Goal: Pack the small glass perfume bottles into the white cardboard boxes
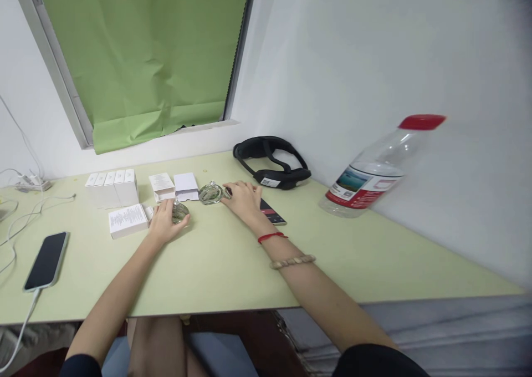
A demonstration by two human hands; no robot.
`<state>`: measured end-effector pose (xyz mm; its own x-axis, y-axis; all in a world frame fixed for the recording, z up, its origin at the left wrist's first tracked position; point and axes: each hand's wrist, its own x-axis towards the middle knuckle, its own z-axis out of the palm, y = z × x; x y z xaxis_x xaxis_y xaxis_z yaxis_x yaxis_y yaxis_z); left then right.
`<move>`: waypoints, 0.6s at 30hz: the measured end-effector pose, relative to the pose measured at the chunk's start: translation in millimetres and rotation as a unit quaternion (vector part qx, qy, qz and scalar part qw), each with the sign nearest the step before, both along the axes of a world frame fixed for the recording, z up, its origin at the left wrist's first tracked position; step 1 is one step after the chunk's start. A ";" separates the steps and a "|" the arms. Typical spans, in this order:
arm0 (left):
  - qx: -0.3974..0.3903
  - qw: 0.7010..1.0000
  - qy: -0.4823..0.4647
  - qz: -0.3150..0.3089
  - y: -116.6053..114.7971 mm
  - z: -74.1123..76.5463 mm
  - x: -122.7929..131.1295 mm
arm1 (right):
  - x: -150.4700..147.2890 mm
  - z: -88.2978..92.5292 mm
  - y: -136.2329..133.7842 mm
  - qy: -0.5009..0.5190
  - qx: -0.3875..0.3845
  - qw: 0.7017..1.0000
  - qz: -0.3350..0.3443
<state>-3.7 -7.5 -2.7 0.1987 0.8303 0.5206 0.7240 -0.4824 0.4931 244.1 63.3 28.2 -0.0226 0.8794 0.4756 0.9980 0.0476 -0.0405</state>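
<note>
Pale green table fills the lower half of the view, and many small things lie on it. At the far left, a dark phone lies flat with a white cable plugged in. Behind it stands a row of white boxes, and an open white box with printed text lies just beside the left hand. Two more small white cartons lie behind the hands. A black headset rests near the wall, and a large water bottle with a red cap stands well apart on the right. Nothing stands between the hands and the person.

The left hand is curled around a small glass bottle, which stands on the table. It is clear, round and low, with a greenish shine. The right hand lies flat with the fingers stretched and close together; its fingertips touch a second glass bottle, also clear and round. This hand partly covers a dark card. The wrist wears a red string and a bead bracelet.

The surface is smooth and matte; the wall is plain white; green paper covers the window.
</note>
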 end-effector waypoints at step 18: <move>-0.003 1.000 0.000 -0.001 0.8 0.7 -0.2 | -7.1 13.1 -5.1 0.196 0.070 0.977 0.042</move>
<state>-3.9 -6.7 -1.9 0.2000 0.8330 0.5159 0.7225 -0.4810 0.4965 237.0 58.2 41.4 0.1164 0.8082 0.5773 0.8993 0.1610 -0.4067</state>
